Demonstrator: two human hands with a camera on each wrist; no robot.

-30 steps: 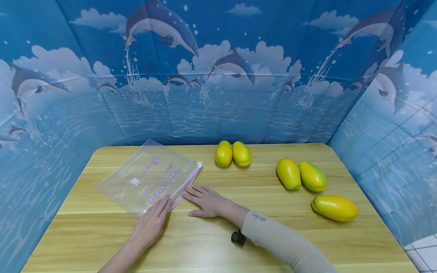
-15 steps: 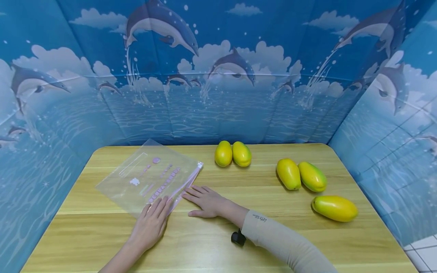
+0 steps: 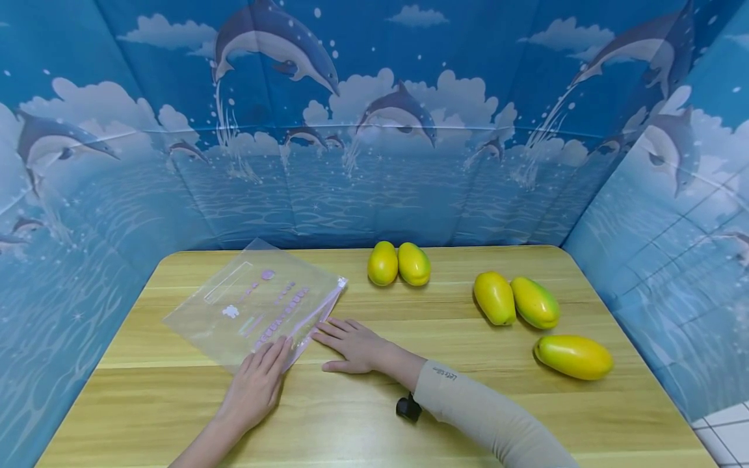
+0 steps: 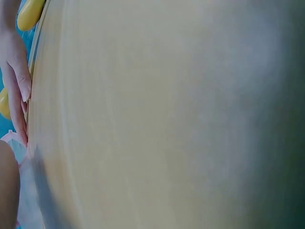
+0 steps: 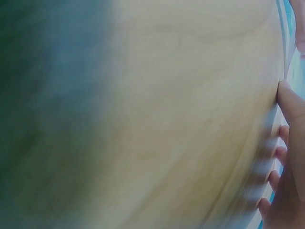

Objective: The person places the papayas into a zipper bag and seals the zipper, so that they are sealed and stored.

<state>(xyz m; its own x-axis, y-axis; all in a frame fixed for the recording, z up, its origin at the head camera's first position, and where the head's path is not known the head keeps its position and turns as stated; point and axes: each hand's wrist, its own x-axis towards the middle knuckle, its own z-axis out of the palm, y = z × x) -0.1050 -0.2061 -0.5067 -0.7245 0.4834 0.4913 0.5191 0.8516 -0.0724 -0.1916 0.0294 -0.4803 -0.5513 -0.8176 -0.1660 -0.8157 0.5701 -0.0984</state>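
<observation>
A clear zip bag (image 3: 257, 305) with purple print and a white patch lies flat and aslant at the table's left. Its purple-edged zip strip (image 3: 329, 304) faces right. My left hand (image 3: 254, 383) rests on the bag's near corner, fingers extended over the end of the strip. Just right of it, my right hand (image 3: 354, 348) lies palm down with fingers spread, fingertips at the strip's middle and thumb out on the wood. In the right wrist view, that right hand (image 5: 291, 167) shows only at the right edge. The left wrist view mostly shows bare wood.
Two yellow-green mangoes, a left one (image 3: 383, 263) and a right one (image 3: 414, 264), sit at the back. Further right are another pair of mangoes (image 3: 494, 298) and a single mango (image 3: 574, 357). A black wrist device (image 3: 408, 408) hangs under the right sleeve. A dolphin-print curtain (image 3: 374, 182) encloses the table.
My left hand has shifted slightly toward me, its fingers flattening and spreading a little over the bag's corner. The right hand, bag and mangoes stay put.
</observation>
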